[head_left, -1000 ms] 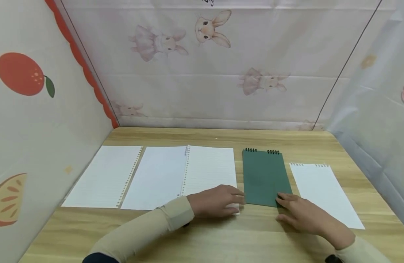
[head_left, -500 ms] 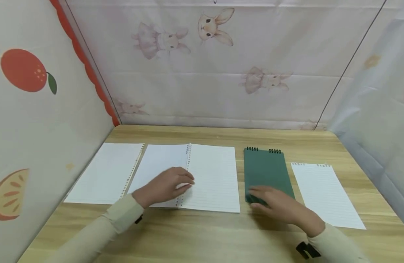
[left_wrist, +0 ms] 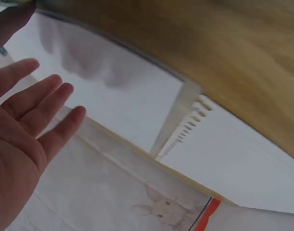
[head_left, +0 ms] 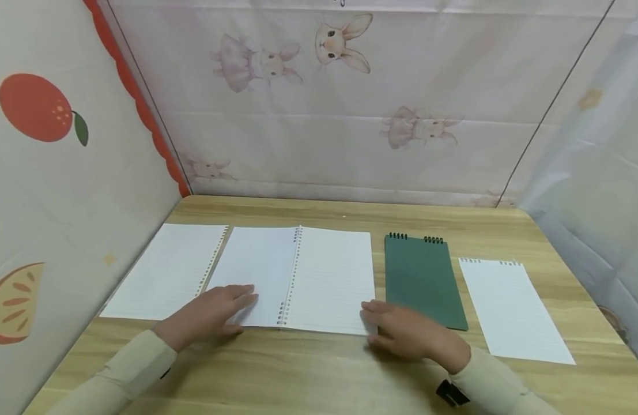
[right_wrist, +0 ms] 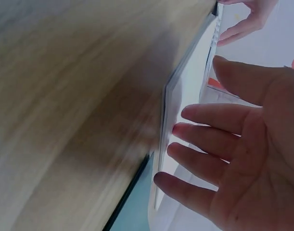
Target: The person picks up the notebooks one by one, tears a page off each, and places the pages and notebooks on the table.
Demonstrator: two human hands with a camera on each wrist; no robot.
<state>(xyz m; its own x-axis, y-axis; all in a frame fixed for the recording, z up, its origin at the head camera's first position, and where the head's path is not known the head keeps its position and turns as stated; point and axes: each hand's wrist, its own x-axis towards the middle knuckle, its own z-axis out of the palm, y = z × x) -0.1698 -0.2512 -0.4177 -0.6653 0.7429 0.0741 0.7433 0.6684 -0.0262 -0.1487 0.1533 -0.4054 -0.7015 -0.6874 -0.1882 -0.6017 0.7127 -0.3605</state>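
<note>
An open spiral notebook (head_left: 331, 276) lies flat, its left page blank and its right page lined. My left hand (head_left: 207, 317) is over the lower left corner of the left page. In the left wrist view its fingers (left_wrist: 41, 103) are loosely extended, holding nothing, and shadows fall on the paper. At the lower right corner of the lined page is my right hand (head_left: 409, 329), fingers extended. The right wrist view shows its fingertips (right_wrist: 173, 150) close to the page edge; whether they touch, I cannot tell. A green top-spiral notepad (head_left: 422, 276) lies just right of the notebook.
A loose sheet with punched holes (head_left: 168, 271) lies at the far left of the wooden table (head_left: 277, 374). Another, smaller lined sheet (head_left: 516, 308) is right of the green notepad. Printed cloth walls (head_left: 319, 144) stand behind and at both sides.
My left hand has moved left across the notebook, from its right page to its left corner. My right hand has left the green notepad and moved left to the notebook's right edge.
</note>
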